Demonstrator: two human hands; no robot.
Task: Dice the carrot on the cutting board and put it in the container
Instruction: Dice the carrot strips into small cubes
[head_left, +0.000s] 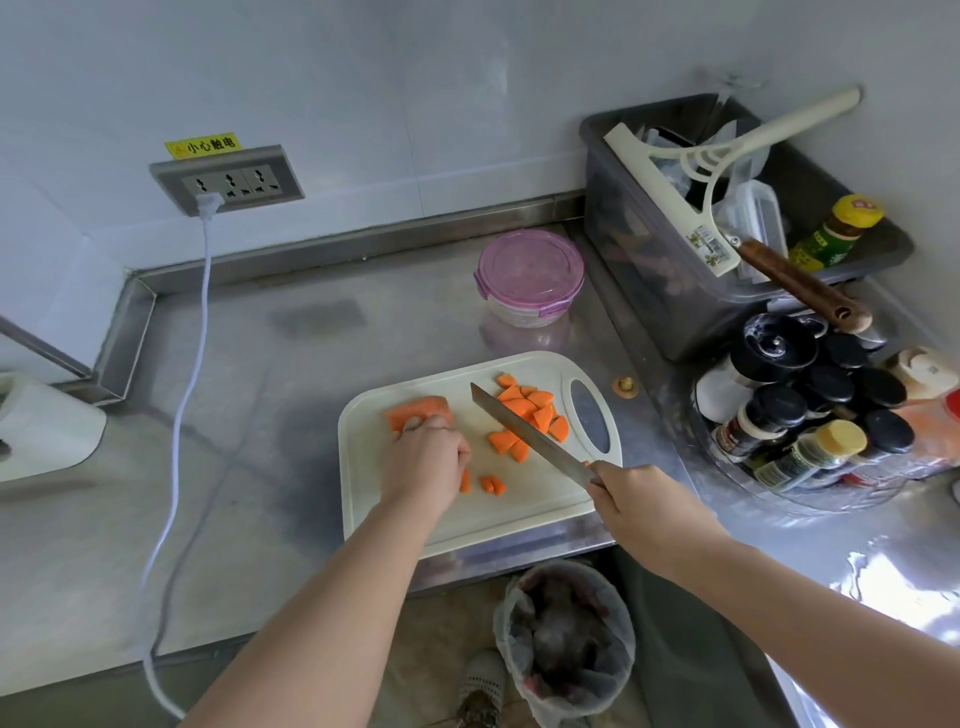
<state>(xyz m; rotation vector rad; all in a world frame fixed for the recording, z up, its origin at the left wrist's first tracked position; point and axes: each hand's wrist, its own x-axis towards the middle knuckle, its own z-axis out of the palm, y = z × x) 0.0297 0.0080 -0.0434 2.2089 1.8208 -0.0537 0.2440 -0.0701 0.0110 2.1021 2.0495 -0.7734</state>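
A white cutting board (415, 509) lies at the steel counter's front edge. On its far left is a whole carrot chunk (422, 409), and my left hand (423, 465) holds it with curled fingers. A pile of cut carrot pieces (530, 410) lies at the board's far right, and a few smaller bits (491, 484) lie beside my left hand. My right hand (631, 493) grips the handle of a knife (524, 434), whose blade slants across the board over the pile. Behind the board stands a round container (530, 278) with a pink lid on it.
A grey bin (675, 270) of utensils stands at the back right, with a rack of spice jars (810, 410) in front of it. A white cable (182, 405) runs from the wall socket across the counter. Below the counter edge is a lined waste bin (566, 639). A white appliance (41, 426) sits at the left.
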